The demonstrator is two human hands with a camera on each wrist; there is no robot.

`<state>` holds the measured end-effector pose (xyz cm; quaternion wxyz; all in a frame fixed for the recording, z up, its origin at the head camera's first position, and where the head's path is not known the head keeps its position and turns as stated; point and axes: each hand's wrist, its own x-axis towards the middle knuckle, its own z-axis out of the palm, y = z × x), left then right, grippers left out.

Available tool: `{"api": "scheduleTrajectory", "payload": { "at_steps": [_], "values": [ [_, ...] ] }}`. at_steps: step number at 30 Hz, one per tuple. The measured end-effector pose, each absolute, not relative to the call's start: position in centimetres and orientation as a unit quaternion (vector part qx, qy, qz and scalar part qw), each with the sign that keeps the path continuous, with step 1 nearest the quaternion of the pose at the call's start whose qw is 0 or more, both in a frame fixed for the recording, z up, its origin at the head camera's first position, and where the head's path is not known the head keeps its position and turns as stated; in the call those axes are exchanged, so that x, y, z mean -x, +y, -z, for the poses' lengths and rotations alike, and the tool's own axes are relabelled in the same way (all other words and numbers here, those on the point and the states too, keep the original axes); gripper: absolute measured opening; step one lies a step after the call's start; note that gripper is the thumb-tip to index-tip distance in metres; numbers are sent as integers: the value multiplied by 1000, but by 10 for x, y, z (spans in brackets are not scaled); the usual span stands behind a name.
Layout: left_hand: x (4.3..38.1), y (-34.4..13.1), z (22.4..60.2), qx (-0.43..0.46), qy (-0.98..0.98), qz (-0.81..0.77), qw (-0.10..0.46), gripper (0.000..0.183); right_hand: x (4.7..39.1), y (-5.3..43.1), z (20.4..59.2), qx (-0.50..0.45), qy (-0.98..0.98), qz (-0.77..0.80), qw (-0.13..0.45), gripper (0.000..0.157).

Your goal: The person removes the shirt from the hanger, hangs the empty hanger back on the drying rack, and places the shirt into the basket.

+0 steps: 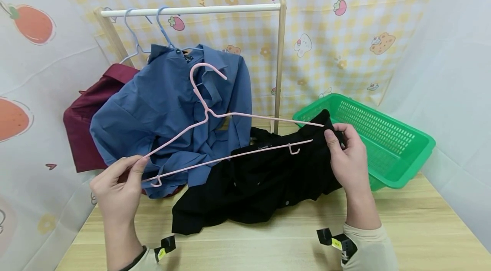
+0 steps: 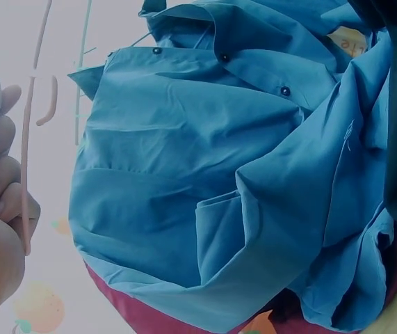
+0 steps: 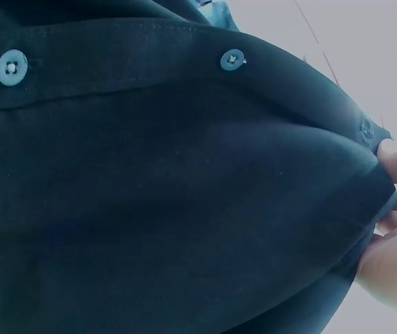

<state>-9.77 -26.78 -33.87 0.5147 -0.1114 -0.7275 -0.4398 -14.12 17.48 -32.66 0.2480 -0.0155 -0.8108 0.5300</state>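
Note:
A pink clothes hanger (image 1: 230,157) is held up by its left end between the thumb and fingers of my left hand (image 1: 119,181). Its hook points upward, and its right end disappears behind the collar of a black shirt (image 1: 264,185). My right hand (image 1: 349,156) pinches that shirt at the collar, thumb in front. From there the black shirt hangs down to the tabletop, its sleeve spread to the left. Buttons show along the shirt's front edge in the right wrist view, with the fingertips (image 3: 393,163) gripping the cloth.
Behind stands a clothes rack (image 1: 230,9) with a white bar and wooden posts. A blue shirt (image 1: 130,109) and a maroon garment (image 1: 86,134) hang on it from blue hangers (image 1: 165,28). A green plastic basket (image 1: 406,164) sits at the right on the wooden table (image 1: 429,224).

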Motion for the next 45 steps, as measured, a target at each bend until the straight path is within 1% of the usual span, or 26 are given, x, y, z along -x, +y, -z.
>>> {"api": "scheduleTrajectory", "payload": {
  "at_steps": [6,11,15,21,29,35,39,45],
  "values": [
    [98,-269,338,103,-708,459,527,3,141,175,325,19,-801,-544,248,34],
    [98,-269,336,81,-710,441,542,5,142,174,327,15,-814,-534,228,36],
    [98,-268,335,55,-719,416,554,6,145,170,331,-13,-838,-504,209,36],
    [100,-268,335,35,-712,409,569,10,148,162,339,-64,-884,-434,158,33],
    [98,-266,333,16,-719,401,567,12,152,153,347,-113,-915,-376,96,25],
    [98,-266,333,5,-724,395,565,13,152,150,350,-138,-923,-353,64,26],
    [98,-266,332,-2,-727,391,564,14,153,150,349,-143,-925,-348,54,27],
    [98,-266,330,1,-728,384,568,15,156,152,345,-145,-927,-339,61,27]
  ]
}}
